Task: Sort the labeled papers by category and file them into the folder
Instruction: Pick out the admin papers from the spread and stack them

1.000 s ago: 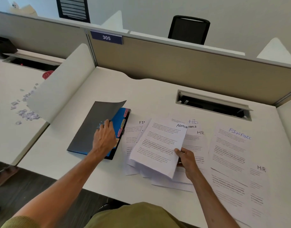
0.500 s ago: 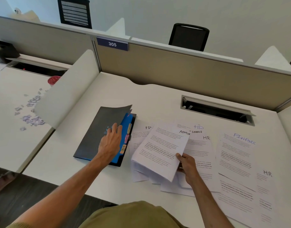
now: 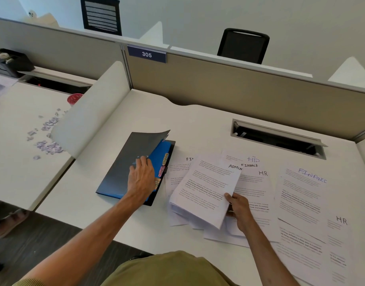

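A dark folder (image 3: 123,162) lies on the white desk, its cover corner curled up over blue dividers (image 3: 160,153) with coloured tabs (image 3: 164,165). My left hand (image 3: 141,178) rests on the cover at its right edge, fingers at the cover's lip. My right hand (image 3: 237,207) grips a small stack of sheets (image 3: 206,190) labelled ADMIN, lifted and tilted above the desk. More labelled papers lie spread to the right: a FINANCE sheet (image 3: 301,195), an HR sheet (image 3: 258,188) and another HR sheet (image 3: 340,240).
A cable slot (image 3: 278,139) is cut into the desk behind the papers. A beige partition (image 3: 239,93) with a 305 sign closes the back. A white side divider (image 3: 90,112) stands at the left, with paper scraps (image 3: 47,139) on the neighbouring desk.
The view has shifted slightly downward. My left hand has slid a little along the folder cover; the ADMIN stack stays held in my right hand.
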`<act>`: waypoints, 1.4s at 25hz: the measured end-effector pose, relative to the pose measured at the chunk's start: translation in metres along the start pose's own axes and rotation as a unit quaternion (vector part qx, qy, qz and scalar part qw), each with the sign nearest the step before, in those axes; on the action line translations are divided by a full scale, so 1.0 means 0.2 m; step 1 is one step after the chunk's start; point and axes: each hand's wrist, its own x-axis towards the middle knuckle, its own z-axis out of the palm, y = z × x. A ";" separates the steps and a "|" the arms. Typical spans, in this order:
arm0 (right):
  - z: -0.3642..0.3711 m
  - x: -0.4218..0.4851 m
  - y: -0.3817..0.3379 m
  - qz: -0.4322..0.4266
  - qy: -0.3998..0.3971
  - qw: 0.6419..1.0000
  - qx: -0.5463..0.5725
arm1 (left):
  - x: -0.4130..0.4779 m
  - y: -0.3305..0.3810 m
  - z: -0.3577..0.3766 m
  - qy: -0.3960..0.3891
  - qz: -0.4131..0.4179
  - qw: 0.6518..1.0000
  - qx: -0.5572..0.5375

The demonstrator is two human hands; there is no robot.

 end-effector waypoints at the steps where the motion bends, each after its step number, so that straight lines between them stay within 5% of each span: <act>1: -0.01 0.00 0.00 -0.001 -0.002 1.000 -0.002 | 0.00 0.00 0.00 -0.005 -0.006 1.000 0.002; 11: -0.03 0.03 -0.01 -0.003 -0.003 1.000 -0.012 | -0.01 -0.02 0.02 -0.019 0.004 0.999 -0.043; 19: -0.01 0.05 -0.03 -0.003 -0.001 1.000 -0.008 | -0.01 -0.07 0.02 -0.079 0.087 0.992 -0.040; 26: -0.02 0.07 -0.06 -0.005 0.001 1.000 0.006 | -0.06 -0.08 0.02 -0.058 0.052 0.993 -0.085; 31: 0.00 0.06 -0.12 -0.014 -0.066 0.996 0.053 | -0.06 -0.10 0.04 -0.052 0.065 0.990 -0.116; 35: 0.09 0.05 -0.19 -0.007 -0.144 0.989 -0.020 | -0.05 -0.10 0.02 -0.040 0.050 0.986 -0.152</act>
